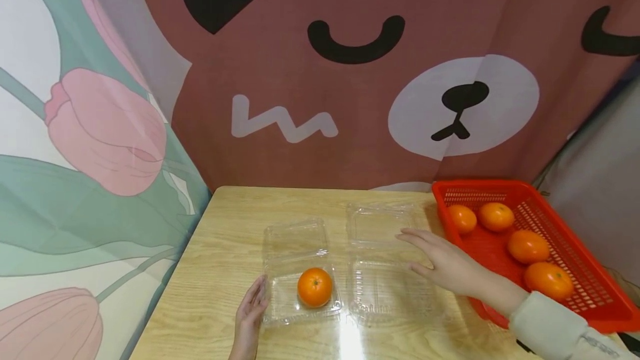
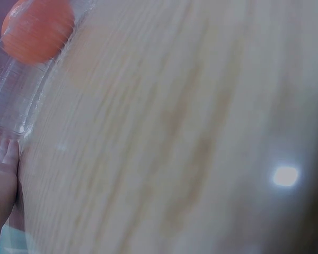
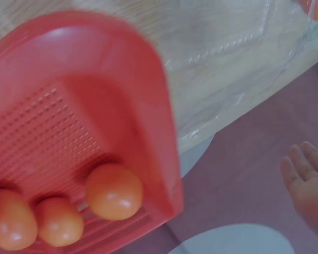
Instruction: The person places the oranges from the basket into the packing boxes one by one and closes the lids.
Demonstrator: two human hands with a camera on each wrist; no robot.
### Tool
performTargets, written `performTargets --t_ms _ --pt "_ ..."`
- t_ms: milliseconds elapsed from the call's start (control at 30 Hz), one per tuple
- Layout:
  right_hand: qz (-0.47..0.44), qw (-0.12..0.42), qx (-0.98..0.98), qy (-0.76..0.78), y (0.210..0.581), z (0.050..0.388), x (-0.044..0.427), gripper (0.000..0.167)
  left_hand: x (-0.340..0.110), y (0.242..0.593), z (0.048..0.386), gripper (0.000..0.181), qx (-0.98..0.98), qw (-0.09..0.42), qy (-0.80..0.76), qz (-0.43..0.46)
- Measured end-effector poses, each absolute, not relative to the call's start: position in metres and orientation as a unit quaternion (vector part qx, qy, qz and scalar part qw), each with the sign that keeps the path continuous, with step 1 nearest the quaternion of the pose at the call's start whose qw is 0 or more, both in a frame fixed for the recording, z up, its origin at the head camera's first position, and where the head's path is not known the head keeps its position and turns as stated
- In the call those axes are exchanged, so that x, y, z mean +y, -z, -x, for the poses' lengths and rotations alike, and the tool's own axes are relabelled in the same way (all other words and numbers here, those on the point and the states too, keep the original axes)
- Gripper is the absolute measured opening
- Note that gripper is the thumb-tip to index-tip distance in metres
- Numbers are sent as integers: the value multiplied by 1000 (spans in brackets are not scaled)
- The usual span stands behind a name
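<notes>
An orange (image 1: 315,288) sits in the base of the left clear plastic clamshell box (image 1: 280,299), whose lid (image 1: 295,238) lies folded back. My left hand (image 1: 250,310) is at this box's left edge, fingers extended along its side. In the left wrist view, the fingertips of that hand (image 2: 4,169) meet the box's corner (image 2: 10,98). A second open clamshell box (image 1: 380,288) stands to the right. My right hand (image 1: 445,263) reaches over its right side with fingers extended and nothing held; in the right wrist view the hand (image 3: 310,182) also looks bare.
To the right stands a red plastic basket (image 1: 500,182) with several oranges (image 1: 529,246) inside. The wooden table (image 1: 200,293) carries both boxes. Behind it hangs a curtain (image 1: 360,104) with a printed bear face, and a tulip-print cloth (image 1: 100,226) covers the left.
</notes>
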State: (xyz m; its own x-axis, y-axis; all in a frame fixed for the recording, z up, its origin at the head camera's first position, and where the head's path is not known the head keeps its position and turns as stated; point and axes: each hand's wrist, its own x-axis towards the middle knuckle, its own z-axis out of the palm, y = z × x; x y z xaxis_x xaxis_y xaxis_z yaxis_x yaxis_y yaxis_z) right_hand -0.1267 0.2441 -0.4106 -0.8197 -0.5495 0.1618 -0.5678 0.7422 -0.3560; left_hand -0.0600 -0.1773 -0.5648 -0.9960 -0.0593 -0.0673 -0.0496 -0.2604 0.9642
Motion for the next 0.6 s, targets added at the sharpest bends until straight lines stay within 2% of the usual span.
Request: performTargets --t_ms 367,600 --pt "-245 44 -942 -227 396 141 283 58 -178 568 61 58 -610 5 791 -42" --pt "-206 53 -942 -261 399 158 309 55 -178 568 62 58 -609 4 792 -42"
